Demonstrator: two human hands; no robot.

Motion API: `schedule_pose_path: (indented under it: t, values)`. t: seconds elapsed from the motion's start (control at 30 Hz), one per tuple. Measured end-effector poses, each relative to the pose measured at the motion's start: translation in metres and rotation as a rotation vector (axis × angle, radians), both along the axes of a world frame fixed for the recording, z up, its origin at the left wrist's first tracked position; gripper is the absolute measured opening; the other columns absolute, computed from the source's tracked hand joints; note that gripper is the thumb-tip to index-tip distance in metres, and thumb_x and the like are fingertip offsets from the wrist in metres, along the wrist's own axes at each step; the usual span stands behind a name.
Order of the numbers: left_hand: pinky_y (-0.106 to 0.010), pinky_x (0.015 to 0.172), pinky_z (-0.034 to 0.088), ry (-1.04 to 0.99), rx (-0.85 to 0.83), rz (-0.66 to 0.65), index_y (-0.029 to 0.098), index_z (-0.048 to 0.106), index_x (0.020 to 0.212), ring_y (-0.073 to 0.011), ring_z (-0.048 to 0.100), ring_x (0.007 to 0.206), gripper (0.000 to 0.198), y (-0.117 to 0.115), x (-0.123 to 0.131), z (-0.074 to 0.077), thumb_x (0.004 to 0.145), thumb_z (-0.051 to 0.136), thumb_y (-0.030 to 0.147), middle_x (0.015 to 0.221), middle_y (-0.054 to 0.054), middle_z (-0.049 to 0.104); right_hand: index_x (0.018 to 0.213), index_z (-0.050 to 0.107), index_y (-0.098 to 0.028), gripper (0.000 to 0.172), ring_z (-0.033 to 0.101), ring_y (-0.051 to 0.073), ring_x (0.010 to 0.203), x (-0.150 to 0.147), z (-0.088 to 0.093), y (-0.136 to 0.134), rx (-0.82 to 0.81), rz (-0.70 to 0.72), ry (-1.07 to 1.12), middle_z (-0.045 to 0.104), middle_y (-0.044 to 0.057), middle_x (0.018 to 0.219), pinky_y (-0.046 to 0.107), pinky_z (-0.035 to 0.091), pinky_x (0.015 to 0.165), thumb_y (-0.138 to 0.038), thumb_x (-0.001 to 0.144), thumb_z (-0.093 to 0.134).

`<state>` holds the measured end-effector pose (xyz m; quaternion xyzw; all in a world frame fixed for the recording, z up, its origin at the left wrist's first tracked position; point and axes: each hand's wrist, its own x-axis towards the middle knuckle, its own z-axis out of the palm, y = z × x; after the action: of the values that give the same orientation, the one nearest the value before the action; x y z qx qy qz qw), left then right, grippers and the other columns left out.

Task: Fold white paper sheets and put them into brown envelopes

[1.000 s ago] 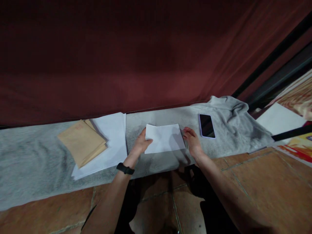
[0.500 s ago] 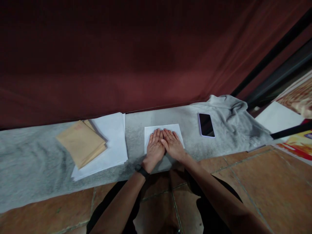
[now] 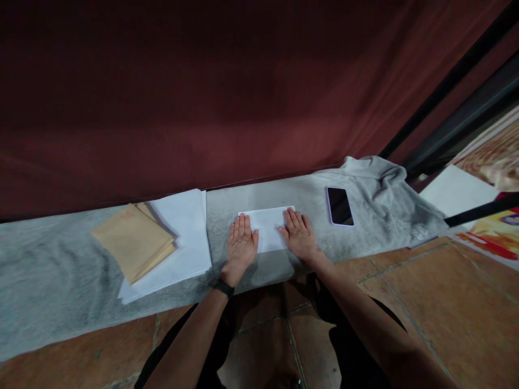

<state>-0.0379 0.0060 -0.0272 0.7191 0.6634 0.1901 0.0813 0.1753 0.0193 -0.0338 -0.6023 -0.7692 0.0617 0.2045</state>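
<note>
A small white rectangle of paper (image 3: 268,229), apparently folded, lies flat on the grey cloth in front of me. My left hand (image 3: 242,241) rests palm down over its left edge, fingers stretched out and pointing away from me. Over the right edge lies my right hand (image 3: 299,234), also flat, with its thumb turned in toward the paper's middle. Neither hand grips anything. The paper's two side edges are partly hidden under the hands. A dark band circles my left wrist.
Left of the paper, brown envelopes (image 3: 133,240) lie on a stack of white sheets (image 3: 190,227). A phone (image 3: 340,206) lies to the right, near the bunched end of the grey cloth (image 3: 377,189). A dark red curtain (image 3: 243,108) hangs behind. Tiled floor (image 3: 446,292) shows below.
My hands were side by side at the paper's middle. They have slid apart, the left one to the left edge and the right one to the right edge. The paper stays in place.
</note>
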Motion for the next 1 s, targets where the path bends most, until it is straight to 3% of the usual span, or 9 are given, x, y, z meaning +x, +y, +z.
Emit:
schedule_pose_path:
  t: [0.17,0.3,0.47,0.57,0.87,1.0]
  values:
    - [-0.055,0.128,0.018,-0.012,0.013,0.075,0.005,0.035,0.158,-0.0325,0.026,0.157,0.065,-0.003,-0.012,-0.002,0.101,0.037,0.037,0.165,-0.022,0.034,0.158,0.039,-0.007,0.064,0.037,0.035,0.151,0.015,-0.002,-0.001,0.009,-0.075,0.027,0.038,0.021,0.163,0.056,0.023,0.124,-0.044,0.106,0.038]
    - [-0.059,0.128,0.016,-0.049,0.085,0.117,0.005,0.032,0.159,-0.0342,0.023,0.157,0.065,-0.015,-0.003,0.005,0.102,0.036,0.036,0.166,-0.023,0.031,0.156,0.04,-0.004,0.062,0.035,0.036,0.152,0.013,0.004,-0.008,0.02,-0.097,0.041,0.037,0.023,0.163,0.059,0.022,0.124,-0.041,0.107,0.036]
    - [-0.054,0.129,0.021,-0.048,0.049,-0.18,0.008,0.027,0.162,-0.0289,0.02,0.159,0.062,-0.044,0.034,0.008,0.102,0.031,0.026,0.168,-0.019,0.029,0.159,0.038,-0.011,0.058,0.033,0.028,0.154,-0.013,0.011,-0.037,-0.028,0.147,0.022,0.034,0.014,0.166,0.05,0.023,0.127,-0.038,0.108,0.032]
    - [-0.053,0.128,0.024,0.0,0.004,-0.249,0.009,0.028,0.162,-0.0271,0.022,0.158,0.062,-0.055,0.045,0.003,0.101,0.028,0.02,0.167,-0.017,0.032,0.158,0.042,-0.017,0.055,0.037,0.025,0.153,-0.019,0.01,-0.05,-0.038,0.211,0.013,0.04,0.01,0.164,0.047,0.022,0.128,-0.038,0.108,0.034]
    - [-0.053,0.127,0.027,0.074,0.033,-0.123,0.004,0.034,0.158,-0.0319,0.023,0.157,0.064,-0.059,0.018,0.001,0.103,0.039,0.037,0.166,-0.023,0.029,0.156,0.04,-0.007,0.062,0.039,0.036,0.149,0.017,0.003,-0.04,0.026,0.031,0.007,0.042,0.021,0.161,0.055,0.029,0.122,-0.041,0.104,0.043]
    - [-0.056,0.126,0.028,0.055,0.037,-0.047,0.004,0.034,0.158,-0.0347,0.026,0.156,0.068,-0.057,0.009,0.002,0.102,0.042,0.041,0.165,-0.025,0.031,0.152,0.047,-0.008,0.059,0.05,0.04,0.135,0.029,0.012,-0.03,0.001,-0.101,0.017,0.053,0.023,0.151,0.057,0.039,0.112,-0.039,0.101,0.046]
